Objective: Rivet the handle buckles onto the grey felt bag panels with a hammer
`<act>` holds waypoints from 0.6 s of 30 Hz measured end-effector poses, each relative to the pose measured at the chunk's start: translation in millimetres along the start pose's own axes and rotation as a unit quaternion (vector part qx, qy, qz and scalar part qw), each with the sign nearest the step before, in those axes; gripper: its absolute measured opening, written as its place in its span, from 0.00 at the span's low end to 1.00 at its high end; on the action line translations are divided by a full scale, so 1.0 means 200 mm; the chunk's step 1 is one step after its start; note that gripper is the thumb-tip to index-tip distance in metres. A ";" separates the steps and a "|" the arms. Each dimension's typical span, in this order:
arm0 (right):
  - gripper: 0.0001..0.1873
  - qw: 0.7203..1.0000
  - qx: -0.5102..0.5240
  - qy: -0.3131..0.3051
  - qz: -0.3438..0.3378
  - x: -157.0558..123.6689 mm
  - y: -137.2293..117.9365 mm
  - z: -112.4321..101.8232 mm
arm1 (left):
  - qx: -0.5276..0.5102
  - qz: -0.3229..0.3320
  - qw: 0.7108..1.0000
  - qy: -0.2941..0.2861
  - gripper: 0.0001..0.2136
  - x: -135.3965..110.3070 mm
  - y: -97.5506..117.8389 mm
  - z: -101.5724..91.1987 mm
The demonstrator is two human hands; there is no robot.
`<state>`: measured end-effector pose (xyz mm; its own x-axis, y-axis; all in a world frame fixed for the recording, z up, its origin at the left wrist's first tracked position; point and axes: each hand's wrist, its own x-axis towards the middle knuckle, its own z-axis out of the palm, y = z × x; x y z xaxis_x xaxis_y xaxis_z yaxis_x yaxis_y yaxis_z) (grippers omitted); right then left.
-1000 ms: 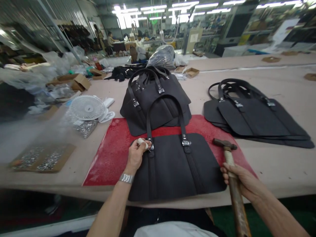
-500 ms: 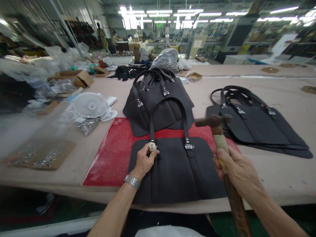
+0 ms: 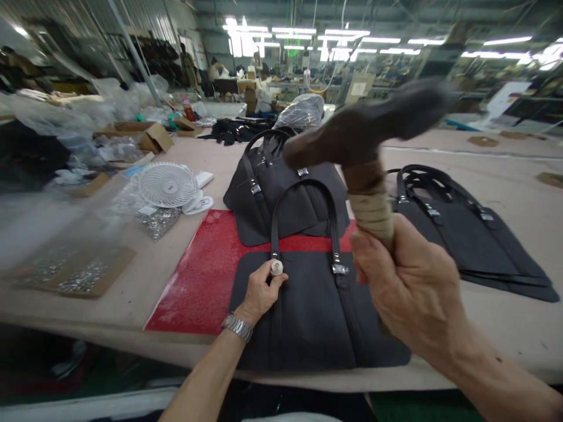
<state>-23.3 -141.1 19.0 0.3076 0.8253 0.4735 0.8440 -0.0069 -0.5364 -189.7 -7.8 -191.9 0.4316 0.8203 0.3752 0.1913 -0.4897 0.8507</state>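
Observation:
My left hand (image 3: 260,292), with a metal-banded watch at its wrist, is closed around a small punch with a round white top (image 3: 277,267). It holds the punch upright at the base of the left strap on a black bag panel (image 3: 312,322). The panel's arched handle (image 3: 308,183) points away from me, and a silver buckle (image 3: 339,269) shows on its right strap. Raised close to the camera, my right hand (image 3: 409,287) grips a hammer (image 3: 365,132) by its tape-wrapped wooden handle. The hammer head is above the panel, apart from the punch.
Beneath the panel lies a red mat (image 3: 189,275). Stacked black bag panels stand behind (image 3: 281,205) and to the right (image 3: 492,252). At left are a white fan (image 3: 167,184), a bag of metal bits (image 3: 159,221) and a cardboard tray of small fittings (image 3: 83,275).
My right hand has lifted the hammer up and towards the camera. The left hand keeps its hold on the punch at the same strap. The view has shifted slightly.

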 end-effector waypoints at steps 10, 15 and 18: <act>0.15 0.982 -0.030 -0.176 0.061 -0.06 0.08 0.07 | 0.012 0.005 1.000 -0.011 0.10 0.01 0.01 -0.01; 0.15 0.995 0.004 -0.091 0.028 -0.06 0.03 0.08 | 0.014 -0.003 1.000 -0.015 0.10 0.01 0.03 -0.01; 0.09 0.956 -0.118 -0.269 0.012 -0.15 0.19 0.18 | 0.012 -0.006 1.000 -0.025 0.09 0.01 0.03 -0.01</act>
<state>-15.7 -145.8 -40.1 0.1111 0.9938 0.0006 0.9345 -0.1043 -0.3403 -189.8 -8.2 -184.2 0.4730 0.8102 0.3461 0.2169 -0.4879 0.8456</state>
